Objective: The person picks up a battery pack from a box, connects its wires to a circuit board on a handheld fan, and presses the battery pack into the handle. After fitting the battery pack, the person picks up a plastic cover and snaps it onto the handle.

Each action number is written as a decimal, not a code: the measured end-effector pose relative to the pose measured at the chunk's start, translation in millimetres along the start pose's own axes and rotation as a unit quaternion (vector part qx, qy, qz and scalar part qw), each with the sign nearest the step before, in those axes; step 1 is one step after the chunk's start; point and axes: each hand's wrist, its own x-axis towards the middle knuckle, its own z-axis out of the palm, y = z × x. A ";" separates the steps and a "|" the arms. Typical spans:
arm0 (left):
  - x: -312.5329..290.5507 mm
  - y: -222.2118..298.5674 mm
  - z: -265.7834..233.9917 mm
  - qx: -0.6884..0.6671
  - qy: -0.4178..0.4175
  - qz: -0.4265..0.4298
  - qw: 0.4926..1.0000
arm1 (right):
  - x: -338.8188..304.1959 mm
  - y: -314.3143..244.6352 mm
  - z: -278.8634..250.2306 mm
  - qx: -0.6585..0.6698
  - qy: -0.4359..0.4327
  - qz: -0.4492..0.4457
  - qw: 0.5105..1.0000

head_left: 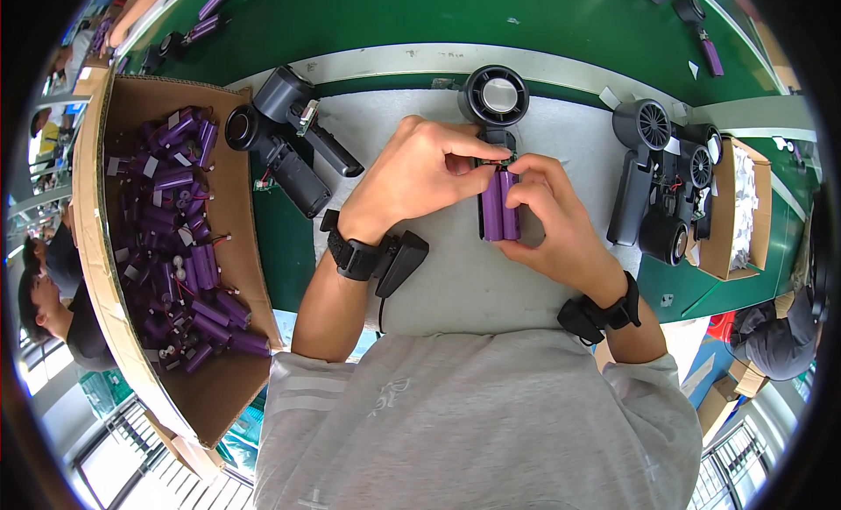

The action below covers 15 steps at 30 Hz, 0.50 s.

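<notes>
The left hand [429,164] is pinching at the purple battery pack [499,212]'s top, the right hand [556,221] gripping it (pale mat [455,278] lying bare nearward).

Illumination is bright and diffuse over the grey mat [438,291]; shadows are soft. Central detail is sharp. The lower-left background [105,457] washes out (near white). Fisheye distortion bows the carton [235,212]; corners are black.

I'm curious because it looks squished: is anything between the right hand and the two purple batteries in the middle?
Nothing visible. The right hand is right at the purple batteries; the left hand is by their upper end.
</notes>
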 end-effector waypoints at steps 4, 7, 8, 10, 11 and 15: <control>0.2 -0.4 0.9 -0.004 0.003 0.001 1.000 | 3.2 0.7 -2.3 -0.002 -0.005 -0.005 1.000; -0.4 -2.4 1.2 -0.008 0.010 0.005 1.000 | 3.8 1.4 -2.8 -0.012 -0.008 -0.010 1.000; -0.4 -3.3 0.9 -0.010 0.007 0.008 1.000 | 3.7 2.0 -2.3 -0.016 -0.007 -0.010 1.000; -0.6 -5.0 0.6 -0.015 0.000 0.012 1.000 | 3.7 2.3 -2.0 -0.021 -0.009 -0.010 1.000; -0.7 -5.0 0.3 -0.016 0.002 0.011 1.000 | 3.7 2.4 -1.9 -0.029 -0.005 -0.012 1.000; -0.3 -3.8 -1.9 -0.014 -0.005 -0.003 1.000 | 3.8 1.1 -0.6 -0.038 0.011 -0.008 0.999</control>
